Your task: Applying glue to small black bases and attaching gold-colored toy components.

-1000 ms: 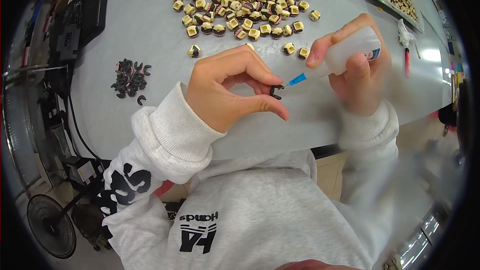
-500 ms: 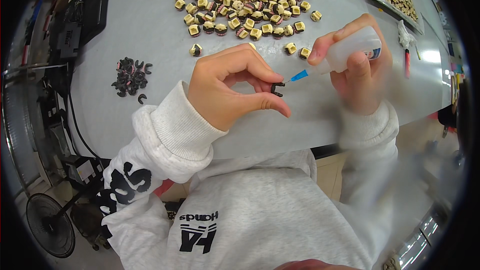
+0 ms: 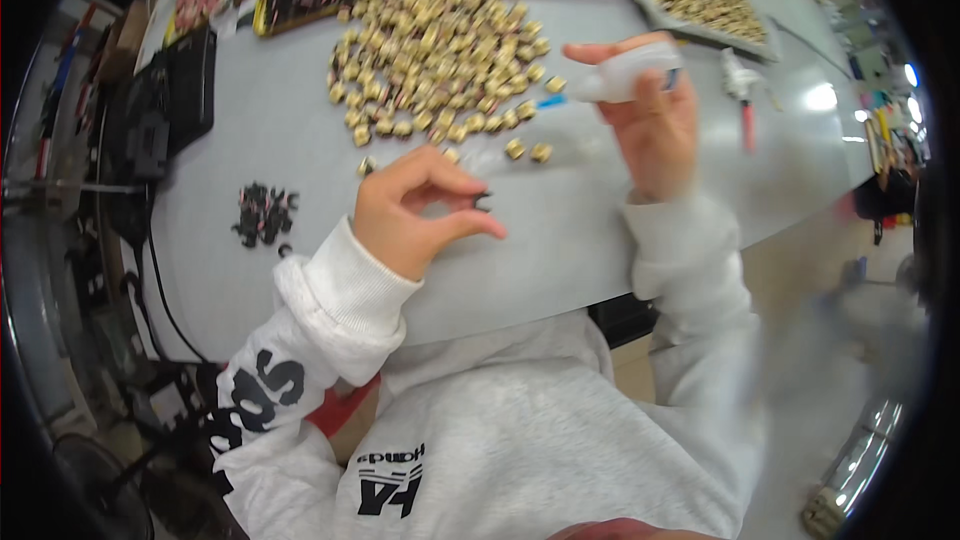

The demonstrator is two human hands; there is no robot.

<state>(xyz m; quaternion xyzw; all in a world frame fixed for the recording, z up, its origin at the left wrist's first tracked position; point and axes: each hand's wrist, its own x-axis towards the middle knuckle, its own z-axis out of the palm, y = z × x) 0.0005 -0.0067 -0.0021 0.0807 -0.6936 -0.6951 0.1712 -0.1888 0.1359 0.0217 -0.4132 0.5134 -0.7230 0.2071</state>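
The left hand (image 3: 415, 215) pinches a small black part (image 3: 483, 202) between thumb and fingertips, near the body. The right hand (image 3: 655, 125) grips a squeeze bottle (image 3: 625, 73), raised away. Many brown pieces (image 3: 440, 60) wait farther on the table (image 3: 300, 140); most work seems left.

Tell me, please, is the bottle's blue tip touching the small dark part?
No, the blue tip is clear of the small dark part pinched in the left hand.

Small dark part (image 3: 483, 202) in left grip too tiny to identify
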